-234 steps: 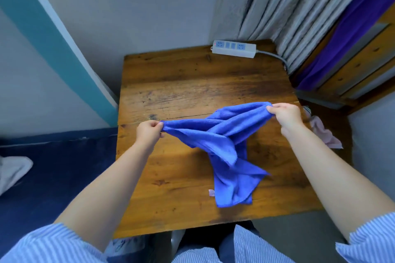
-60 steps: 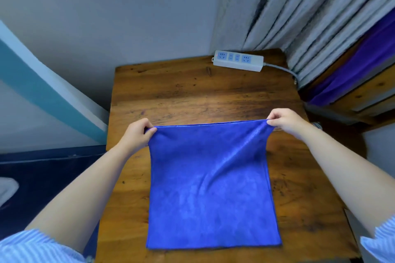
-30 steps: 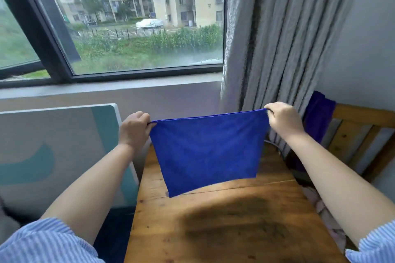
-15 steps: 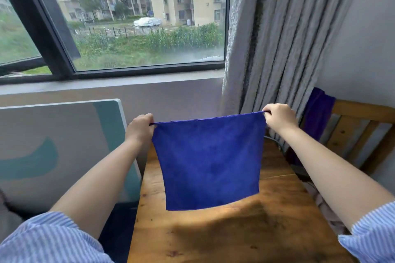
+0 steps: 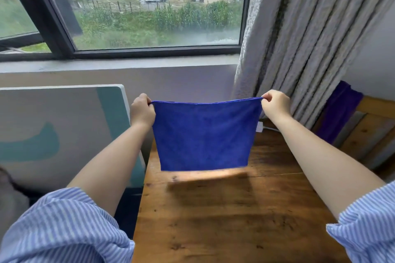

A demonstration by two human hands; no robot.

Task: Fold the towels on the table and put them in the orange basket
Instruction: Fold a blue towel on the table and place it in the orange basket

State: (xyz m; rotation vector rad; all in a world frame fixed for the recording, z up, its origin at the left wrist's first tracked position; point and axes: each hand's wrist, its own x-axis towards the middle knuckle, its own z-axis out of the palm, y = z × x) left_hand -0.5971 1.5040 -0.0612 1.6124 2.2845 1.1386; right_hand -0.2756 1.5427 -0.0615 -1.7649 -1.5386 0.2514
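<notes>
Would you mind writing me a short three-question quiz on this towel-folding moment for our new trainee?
1. True or false: the blue towel lies flat on the wooden table.
2. Which part of the towel do the left hand and the right hand pinch? A) bottom corners B) top corners C) the middle
3. Fill in: the orange basket is ____ in this view.

Key
1. False: it hangs in the air above the table, spread between both hands.
2. B
3. Not visible
</notes>
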